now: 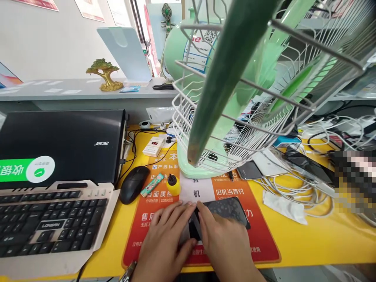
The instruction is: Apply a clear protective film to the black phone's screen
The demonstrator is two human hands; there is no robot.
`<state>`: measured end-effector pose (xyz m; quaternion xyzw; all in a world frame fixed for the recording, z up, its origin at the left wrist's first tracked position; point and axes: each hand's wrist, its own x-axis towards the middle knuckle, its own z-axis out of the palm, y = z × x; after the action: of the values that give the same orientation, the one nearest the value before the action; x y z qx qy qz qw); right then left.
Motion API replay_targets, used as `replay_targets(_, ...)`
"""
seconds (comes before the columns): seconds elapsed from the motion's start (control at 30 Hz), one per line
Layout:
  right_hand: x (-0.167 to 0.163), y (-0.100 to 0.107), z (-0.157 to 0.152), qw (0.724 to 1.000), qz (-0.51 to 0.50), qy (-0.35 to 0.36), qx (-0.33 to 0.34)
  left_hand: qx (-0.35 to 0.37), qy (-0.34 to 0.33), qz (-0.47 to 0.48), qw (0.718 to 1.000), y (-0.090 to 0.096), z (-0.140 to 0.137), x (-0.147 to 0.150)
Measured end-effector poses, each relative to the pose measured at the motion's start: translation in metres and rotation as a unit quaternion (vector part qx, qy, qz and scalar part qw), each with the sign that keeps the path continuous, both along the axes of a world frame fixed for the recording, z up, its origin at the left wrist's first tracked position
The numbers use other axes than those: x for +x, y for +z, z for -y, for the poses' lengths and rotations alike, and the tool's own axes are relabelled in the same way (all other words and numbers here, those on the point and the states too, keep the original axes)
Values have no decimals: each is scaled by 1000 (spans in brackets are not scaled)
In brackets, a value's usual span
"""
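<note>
Both bare hands close together at a dark, flat, phone-like slab with a speckled surface (230, 205).
Nearest, the left hand (167, 241) lies with fingers extended and thumb apart; the right hand (226, 241) has its fingers bunched narrow. I cannot tell whether either grips anything. The slab shows just beyond the right hand, over a red-and-orange printed mat (266, 241); probably light, stiff, slick and crackable, best held by its edges. Fingers hide part of it, and the black patch (194, 229) between the hands is unclear. Farther off, a mint-green wire-caged fan (188, 165) is cut off above.
</note>
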<state>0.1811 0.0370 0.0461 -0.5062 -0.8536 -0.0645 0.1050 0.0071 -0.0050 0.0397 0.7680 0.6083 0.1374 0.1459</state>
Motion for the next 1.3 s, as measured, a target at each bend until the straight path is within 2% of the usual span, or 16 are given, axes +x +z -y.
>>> replay_targets(0.47,-10,0,6,999,-7,33,36,-65,14,50,997,6,-2,2)
replay_targets(0.57,-10,-2,4,999,-28,36,16,-75,17,50,996,8,-2,3)
replay_targets(0.63,-5,-4,1,995,-87,48,-18,-79,18,47,996,9,-3,3)
replay_targets(0.73,20,-7,-7,978,-198,42,-58,-74,12,40,996,9,-4,2)
replay_targets(0.8,51,-9,-15,972,-225,-13,-59,-58,7,31,998,6,-4,0)
replay_targets(0.93,128,-11,-39,972,-140,-189,-30,-3,-3,6,1000,0,-1,-2)
replay_targets(1.03,170,-10,-57,958,-59,-280,-17,52,-12,-22,998,-6,-1,-4)
replay_targets(1.17,181,-10,-71,952,-30,-303,11,133,-38,-67,988,-14,-4,-8)
replay_targets(1.3,163,-11,-76,966,-58,-236,85,169,-66,-129,975,-20,-5,-14)
